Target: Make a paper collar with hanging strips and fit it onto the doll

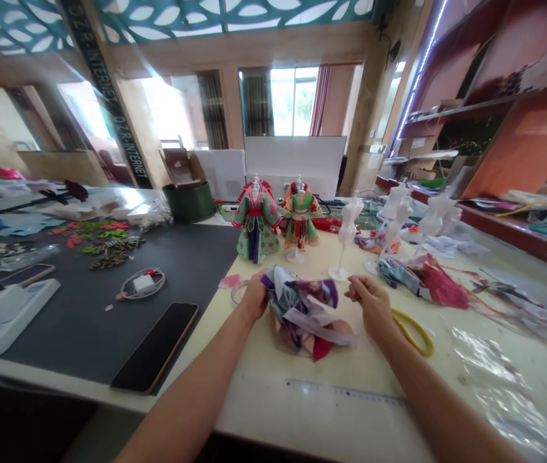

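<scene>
My left hand is closed on the edge of a small doll garment of purple, grey-blue and red cloth, with a pale sheer strip hanging from it. The garment rests partly on the cream table top. To its right, my right hand is raised with the fingers pinched together, apart from the cloth. Whatever those fingertips hold, if anything, is too small to make out. Yellow-handled scissors, partly hidden by my right forearm, lie beside it. A clear ruler lies in front of the garment.
Two dressed doll mannequins stand behind the garment, and a bare white mannequin stands to their right. More cloth pieces lie at right, near plastic bags. A phone and coiled cable lie left on a dark mat.
</scene>
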`<state>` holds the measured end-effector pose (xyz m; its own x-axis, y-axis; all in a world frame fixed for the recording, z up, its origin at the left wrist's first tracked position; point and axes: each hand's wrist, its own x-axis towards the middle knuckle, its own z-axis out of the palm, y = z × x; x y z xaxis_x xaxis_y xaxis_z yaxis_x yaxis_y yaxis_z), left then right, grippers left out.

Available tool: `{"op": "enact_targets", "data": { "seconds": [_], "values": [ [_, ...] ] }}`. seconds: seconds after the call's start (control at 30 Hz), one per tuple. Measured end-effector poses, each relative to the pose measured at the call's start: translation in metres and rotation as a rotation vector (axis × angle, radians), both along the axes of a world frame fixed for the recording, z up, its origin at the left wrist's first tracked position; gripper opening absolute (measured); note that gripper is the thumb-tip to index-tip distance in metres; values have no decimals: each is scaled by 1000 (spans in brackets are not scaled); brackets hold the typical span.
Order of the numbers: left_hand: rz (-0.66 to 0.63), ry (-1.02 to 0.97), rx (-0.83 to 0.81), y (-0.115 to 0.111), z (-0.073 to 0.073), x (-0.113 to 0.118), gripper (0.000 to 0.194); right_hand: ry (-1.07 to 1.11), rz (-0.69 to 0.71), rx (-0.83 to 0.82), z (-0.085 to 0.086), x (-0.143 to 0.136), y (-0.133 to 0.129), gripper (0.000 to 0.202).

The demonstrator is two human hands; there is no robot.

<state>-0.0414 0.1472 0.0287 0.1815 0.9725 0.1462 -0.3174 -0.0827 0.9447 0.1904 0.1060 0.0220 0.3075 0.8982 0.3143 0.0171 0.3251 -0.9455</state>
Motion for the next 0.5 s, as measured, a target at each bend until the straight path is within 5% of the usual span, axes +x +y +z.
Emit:
{"op": "enact_targets", "data": {
  "seconds": [0.23, 0.3, 0.5],
  "values": [
    [-104, -141, -132, -7, 2, 13, 30, -26, 260, -59, -1, -21, -13, 47],
    [-120, -145, -143, -9, 1, 15, 27, -39, 301, -95, -2, -30, -15, 37],
    [-112, -68, -138, -10, -5, 13, 25, 113, 205, -114, 6, -20, -9, 31]
  ]
}}
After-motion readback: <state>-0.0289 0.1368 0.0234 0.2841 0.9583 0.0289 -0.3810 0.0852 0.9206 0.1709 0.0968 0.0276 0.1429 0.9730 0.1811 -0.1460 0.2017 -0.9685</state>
